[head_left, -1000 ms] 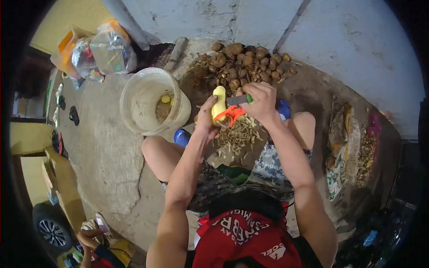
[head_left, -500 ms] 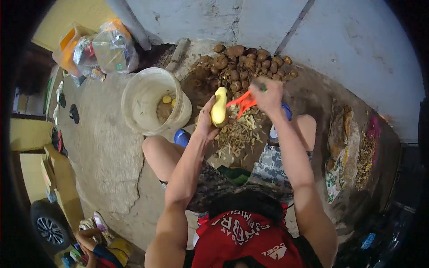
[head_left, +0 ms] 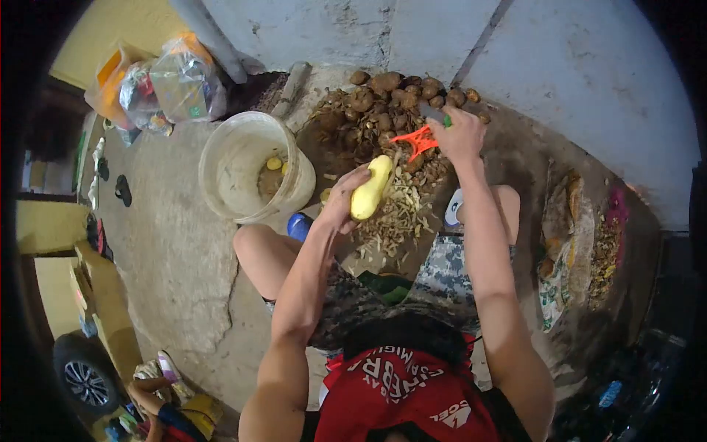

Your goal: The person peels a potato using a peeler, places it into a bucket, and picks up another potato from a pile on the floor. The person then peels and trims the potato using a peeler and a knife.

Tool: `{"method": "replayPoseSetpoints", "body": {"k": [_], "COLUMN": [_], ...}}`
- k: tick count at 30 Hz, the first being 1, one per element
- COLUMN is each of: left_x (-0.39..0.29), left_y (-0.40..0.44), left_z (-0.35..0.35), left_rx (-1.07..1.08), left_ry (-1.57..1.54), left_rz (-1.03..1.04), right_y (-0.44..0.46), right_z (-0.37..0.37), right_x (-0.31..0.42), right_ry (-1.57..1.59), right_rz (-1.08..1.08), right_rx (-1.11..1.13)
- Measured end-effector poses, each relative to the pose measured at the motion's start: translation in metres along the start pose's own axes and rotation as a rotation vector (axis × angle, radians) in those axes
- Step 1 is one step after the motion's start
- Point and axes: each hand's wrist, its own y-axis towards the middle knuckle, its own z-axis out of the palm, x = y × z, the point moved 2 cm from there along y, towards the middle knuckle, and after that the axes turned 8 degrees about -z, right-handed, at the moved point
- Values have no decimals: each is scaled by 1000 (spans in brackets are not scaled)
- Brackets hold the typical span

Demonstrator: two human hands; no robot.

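A smooth, pale yellow peeled potato (head_left: 372, 187) rests in my left hand (head_left: 345, 200), whose fingers wrap its left side. To the right and farther forward, my right hand (head_left: 462, 138) is closed on an orange peeler (head_left: 417, 141) and a knife (head_left: 433, 113) with a green handle and a dark blade. The peeler is apart from the potato. Below both hands lies a heap of peel strips (head_left: 394, 225) on the ground. Beyond them, many brown unpeeled potatoes (head_left: 384, 82) are piled near the wall.
A whitish bucket (head_left: 230, 173) with a few yellow pieces at its bottom stands left of my left hand. Plastic bags (head_left: 180, 85) are at the upper left. A sack (head_left: 563, 250) lies on the right. Another person's arm (head_left: 149, 398) shows at the lower left beside a wheel (head_left: 86, 374).
My right hand has moved away from the potato, forward and to the right, with the peeler and knife. My left hand has tilted the potato and shifted it slightly right.
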Motion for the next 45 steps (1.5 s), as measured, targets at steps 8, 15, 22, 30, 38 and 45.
{"method": "replayPoseSetpoints", "body": {"k": [8, 15, 22, 30, 38, 45], "left_x": [-6, 7, 2, 9, -7, 7], "left_y": [3, 11, -9, 18, 0, -3], "left_z": [4, 3, 26, -13, 23, 15], "left_rx": [-50, -58, 133, 469, -30, 82], "left_ry": [-409, -278, -240, -581, -328, -179], "left_rz": [-34, -46, -39, 46, 55, -14], "right_y": [-22, -17, 0, -22, -19, -1], "right_z": [-2, -7, 1, -5, -1, -5], "right_x": [63, 62, 3, 70, 70, 5], "right_ry": [264, 234, -59, 301, 258, -6], "right_rz": [-81, -279, 69, -171, -310, -135], "right_rx": [112, 75, 155, 44, 45, -120]}}
